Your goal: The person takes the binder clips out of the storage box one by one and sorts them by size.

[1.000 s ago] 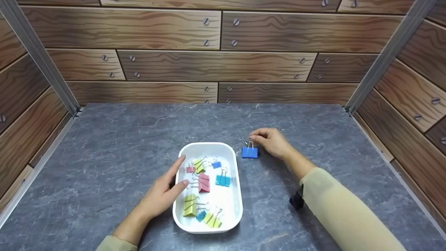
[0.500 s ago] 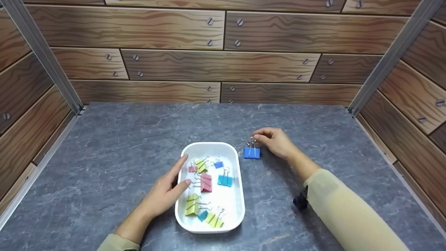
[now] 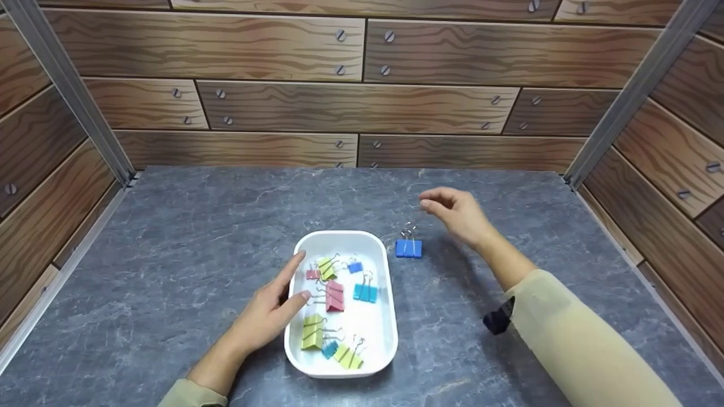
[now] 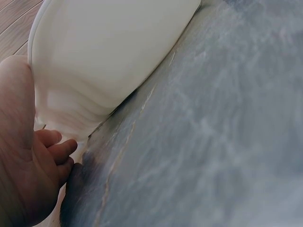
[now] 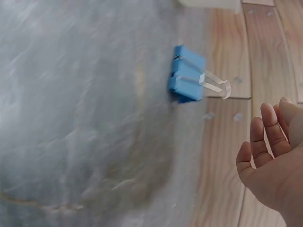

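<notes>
Grey and marble-patterned, a desk (image 3: 215,226) carries a white tray (image 3: 367,325) of binder clips as two pale sleeves (image 3: 565,328) reach in from the near side. Closest in, a yellow clip (image 3: 348,358) and a small teal clip (image 3: 330,350) lie to the right of the left wrist, an olive clip (image 3: 311,333) beside them, nearer the thumb. The left hand (image 3: 263,311) rests against the tray's rim, thumb and forefinger spread and relaxed, gripping nothing. Just past the thumb tip lies a red clip (image 3: 335,297), with a light blue clip (image 3: 365,293) farther right; beyond, beside the forefinger tip, sit a small red clip (image 3: 312,275), a lime clip (image 3: 327,269) and a small blue clip (image 3: 355,267). Outside the tray, below and to the left of the right hand (image 3: 461,217), a large blue clip (image 3: 408,249) sits on the desk, wire handles up. That hand hangs empty, fingers loosely bent, clear of the clip. Trouble seems likeliest here: dipping fingers could catch the handles and tip the clip, while a push from the left hand could slide the nearby rim into it. Crowded handles by the forefinger might also snag. Wood-patterned panels (image 3: 362,104) close off the back.
</notes>
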### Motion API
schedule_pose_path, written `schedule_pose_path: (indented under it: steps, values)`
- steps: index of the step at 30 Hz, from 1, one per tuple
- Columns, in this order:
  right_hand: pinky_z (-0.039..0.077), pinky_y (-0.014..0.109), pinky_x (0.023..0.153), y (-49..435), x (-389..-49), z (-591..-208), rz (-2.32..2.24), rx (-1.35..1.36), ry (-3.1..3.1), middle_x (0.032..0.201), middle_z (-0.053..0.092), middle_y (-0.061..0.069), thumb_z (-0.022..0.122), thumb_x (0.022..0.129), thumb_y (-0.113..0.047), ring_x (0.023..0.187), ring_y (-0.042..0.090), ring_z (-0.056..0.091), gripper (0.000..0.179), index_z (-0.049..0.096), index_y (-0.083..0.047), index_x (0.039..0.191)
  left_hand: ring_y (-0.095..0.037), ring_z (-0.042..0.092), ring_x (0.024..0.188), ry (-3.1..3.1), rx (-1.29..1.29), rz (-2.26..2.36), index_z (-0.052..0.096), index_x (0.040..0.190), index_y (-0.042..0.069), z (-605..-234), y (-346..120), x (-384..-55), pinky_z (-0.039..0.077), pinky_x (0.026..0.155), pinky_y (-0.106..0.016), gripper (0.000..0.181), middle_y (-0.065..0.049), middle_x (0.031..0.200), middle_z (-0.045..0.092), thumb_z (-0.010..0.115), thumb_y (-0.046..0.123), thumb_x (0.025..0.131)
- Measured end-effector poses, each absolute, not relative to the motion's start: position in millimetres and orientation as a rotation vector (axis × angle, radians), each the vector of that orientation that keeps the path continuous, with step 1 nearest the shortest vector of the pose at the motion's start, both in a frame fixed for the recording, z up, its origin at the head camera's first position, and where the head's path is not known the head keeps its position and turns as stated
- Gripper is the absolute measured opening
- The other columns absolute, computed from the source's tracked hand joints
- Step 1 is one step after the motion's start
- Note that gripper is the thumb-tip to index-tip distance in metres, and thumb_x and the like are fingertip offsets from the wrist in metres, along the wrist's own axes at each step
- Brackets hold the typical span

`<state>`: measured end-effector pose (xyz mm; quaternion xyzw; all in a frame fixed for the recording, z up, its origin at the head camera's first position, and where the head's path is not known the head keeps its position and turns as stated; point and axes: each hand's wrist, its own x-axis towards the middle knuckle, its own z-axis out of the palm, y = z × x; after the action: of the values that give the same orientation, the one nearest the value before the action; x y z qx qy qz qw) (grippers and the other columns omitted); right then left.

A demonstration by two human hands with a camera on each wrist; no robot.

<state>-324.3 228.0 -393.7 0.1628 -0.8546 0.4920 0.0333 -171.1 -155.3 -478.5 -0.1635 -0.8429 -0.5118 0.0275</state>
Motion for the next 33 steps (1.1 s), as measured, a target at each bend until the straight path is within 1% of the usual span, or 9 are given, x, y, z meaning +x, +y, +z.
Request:
schedule_pose_path:
  steps: [9,14,17,19,21,23,26,28,33]
  values:
    - [0.056,0.029,0.088,190.5,-310.3,-372.2,1.610,0.736,-2.588,0.114,0.077,0.014,0.075,0.101,-0.017,0.101,0.021,0.070,0.024,0.077,-0.002,0.120,-0.032,0.050,0.143,-2.622,-0.497,-1.550,0.031,0.170,0.026,-479.9,-155.7,-172.5,0.038,0.118,-0.054,0.074,-0.020,0.159,0.049,0.066,0.029,0.105]
    - [0.058,0.035,0.092,162.7,-300.6,-372.1,1.638,0.923,-2.630,0.116,0.076,0.011,0.075,0.100,-0.015,0.103,0.021,0.071,0.024,0.078,-0.003,0.120,-0.032,0.050,0.143,-2.630,-0.488,-1.543,0.031,0.170,0.029,-479.8,-156.0,-173.1,0.038,0.118,-0.053,0.074,-0.019,0.160,0.049,0.066,0.030,0.105]
    - [0.059,0.042,0.092,146.8,-295.4,-376.4,1.656,1.028,-2.655,0.115,0.077,0.010,0.075,0.100,-0.015,0.105,0.030,0.072,0.023,0.078,-0.003,0.120,-0.033,0.050,0.143,-2.619,-0.497,-1.540,0.031,0.170,0.028,-479.8,-156.1,-172.5,0.038,0.118,-0.055,0.074,-0.020,0.160,0.049,0.065,0.030,0.105]
    - [0.059,0.048,0.093,137.3,-292.4,-380.4,1.681,1.092,-2.666,0.115,0.077,0.013,0.075,0.100,-0.015,0.106,0.038,0.071,0.024,0.077,-0.002,0.120,-0.034,0.051,0.142,-2.612,-0.503,-1.547,0.030,0.170,0.028,-479.8,-155.8,-172.1,0.038,0.117,-0.056,0.073,-0.020,0.159,0.049,0.065,0.030,0.105]
    - [0.059,0.051,0.092,128.6,-288.9,-384.1,1.690,1.136,-2.686,0.114,0.077,0.013,0.075,0.100,-0.015,0.105,0.042,0.071,0.024,0.078,-0.003,0.120,-0.034,0.052,0.141,-2.607,-0.511,-1.550,0.030,0.170,0.027,-480.1,-156.0,-172.0,0.039,0.117,-0.057,0.073,-0.021,0.159,0.050,0.065,0.029,0.105]
    - [0.059,0.047,0.093,120.8,-286.0,-387.9,1.686,1.181,-2.700,0.115,0.078,0.012,0.075,0.100,-0.015,0.105,0.038,0.072,0.024,0.077,-0.002,0.121,-0.033,0.052,0.141,-2.610,-0.515,-1.548,0.030,0.170,0.027,-480.2,-156.4,-172.0,0.039,0.116,-0.056,0.074,-0.020,0.159,0.050,0.065,0.030,0.105]
    - [0.059,0.038,0.094,110.4,-282.0,-391.7,1.628,1.261,-2.718,0.116,0.078,0.010,0.074,0.101,-0.014,0.105,0.025,0.073,0.024,0.077,-0.003,0.122,-0.032,0.051,0.142,-2.611,-0.520,-1.546,0.029,0.170,0.028,-480.1,-157.2,-171.6,0.039,0.116,-0.055,0.074,-0.019,0.160,0.049,0.065,0.030,0.105]
    - [0.058,0.035,0.095,104.7,-279.8,-393.6,1.600,1.308,-2.729,0.118,0.077,0.013,0.073,0.102,-0.014,0.105,0.019,0.072,0.025,0.077,-0.001,0.123,-0.032,0.050,0.143,-2.613,-0.522,-1.547,0.028,0.170,0.029,-479.7,-157.5,-171.4,0.039,0.117,-0.054,0.074,-0.019,0.160,0.048,0.064,0.031,0.105]
    - [0.058,0.032,0.090,93.3,-274.3,-398.3,1.571,1.338,-2.797,0.118,0.077,0.012,0.072,0.102,-0.015,0.101,0.013,0.071,0.025,0.077,-0.003,0.124,-0.033,0.048,0.145,-2.610,-0.527,-1.567,0.027,0.171,0.028,-479.6,-157.6,-172.6,0.038,0.118,-0.053,0.075,-0.018,0.162,0.046,0.064,0.030,0.106]
